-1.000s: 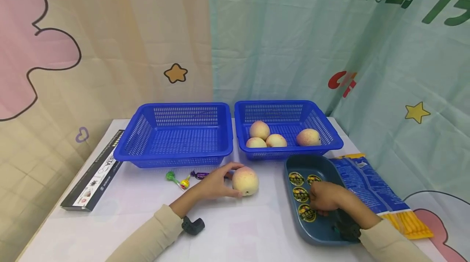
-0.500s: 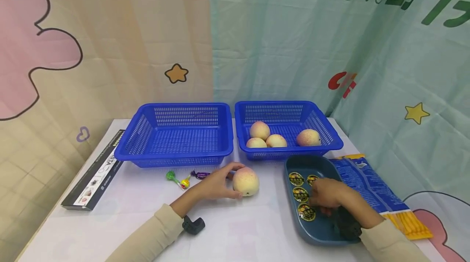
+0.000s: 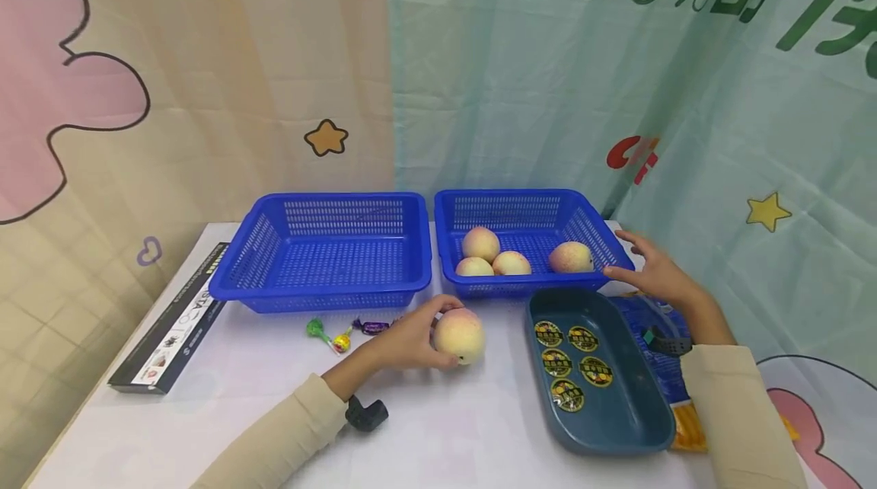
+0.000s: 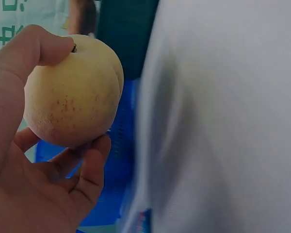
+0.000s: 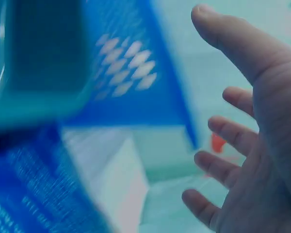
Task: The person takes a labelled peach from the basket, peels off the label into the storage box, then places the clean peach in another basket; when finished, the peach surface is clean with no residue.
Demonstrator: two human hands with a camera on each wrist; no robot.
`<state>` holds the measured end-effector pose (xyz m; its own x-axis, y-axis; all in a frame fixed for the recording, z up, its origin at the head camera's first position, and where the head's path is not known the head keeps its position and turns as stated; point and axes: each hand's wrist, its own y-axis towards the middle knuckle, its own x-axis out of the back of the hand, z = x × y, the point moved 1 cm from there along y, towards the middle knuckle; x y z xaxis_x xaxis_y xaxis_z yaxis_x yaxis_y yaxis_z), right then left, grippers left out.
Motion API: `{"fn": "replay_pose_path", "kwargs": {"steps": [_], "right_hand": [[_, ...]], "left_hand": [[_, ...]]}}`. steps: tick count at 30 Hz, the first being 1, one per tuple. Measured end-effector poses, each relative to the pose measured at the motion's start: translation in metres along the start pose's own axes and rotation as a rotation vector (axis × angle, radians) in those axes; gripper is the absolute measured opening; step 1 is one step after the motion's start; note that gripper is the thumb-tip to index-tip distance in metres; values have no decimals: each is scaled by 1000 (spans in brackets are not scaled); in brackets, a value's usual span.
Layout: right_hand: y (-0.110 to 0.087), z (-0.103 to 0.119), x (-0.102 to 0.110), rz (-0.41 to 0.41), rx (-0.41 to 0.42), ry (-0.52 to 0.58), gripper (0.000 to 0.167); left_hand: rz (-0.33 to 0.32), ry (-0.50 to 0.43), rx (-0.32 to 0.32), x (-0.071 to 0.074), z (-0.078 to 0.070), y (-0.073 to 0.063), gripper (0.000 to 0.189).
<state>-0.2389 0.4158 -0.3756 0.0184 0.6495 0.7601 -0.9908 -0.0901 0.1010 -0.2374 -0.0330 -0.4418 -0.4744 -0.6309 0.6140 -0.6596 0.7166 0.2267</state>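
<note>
My left hand [image 3: 414,338] grips a pale yellow and pink peach [image 3: 459,336] over the front middle of the table. In the left wrist view, the thumb lies by the stem hollow of the peach [image 4: 75,92] and the fingers support its other side. My right hand [image 3: 658,273] is beside the front right corner of the right blue basket [image 3: 534,287], fingers spread and holding nothing. Several peaches lie in that basket, one [image 3: 572,257] apart at its right. Below the hand is a dark teal tray [image 3: 620,428] with several round black-and-gold stickers [image 3: 596,372] on its bottom.
Another blue basket [image 3: 322,298] stands at the back left. Wrapped sweets [image 3: 341,342] lie in front of it, with a long black-and-white box [image 3: 171,321] at the left edge. A blue and yellow packet [image 3: 661,367] lies right of the tray, partly under the right forearm.
My right hand has risen out of the teal tray and moved back and right to the basket's corner, its fingers spreading. My left hand keeps the peach in nearly the same spot.
</note>
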Motion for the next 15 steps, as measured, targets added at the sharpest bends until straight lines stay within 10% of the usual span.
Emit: {"fn": "replay_pose_path", "kwargs": {"steps": [8,15], "right_hand": [[1,-27,-8,47,-96,43,93],[3,-31,-9,37,-142,56,96]], "left_hand": [[-5,-108,-141,50,-61,67,80],[35,13,-39,67,-66,161,79]]}}
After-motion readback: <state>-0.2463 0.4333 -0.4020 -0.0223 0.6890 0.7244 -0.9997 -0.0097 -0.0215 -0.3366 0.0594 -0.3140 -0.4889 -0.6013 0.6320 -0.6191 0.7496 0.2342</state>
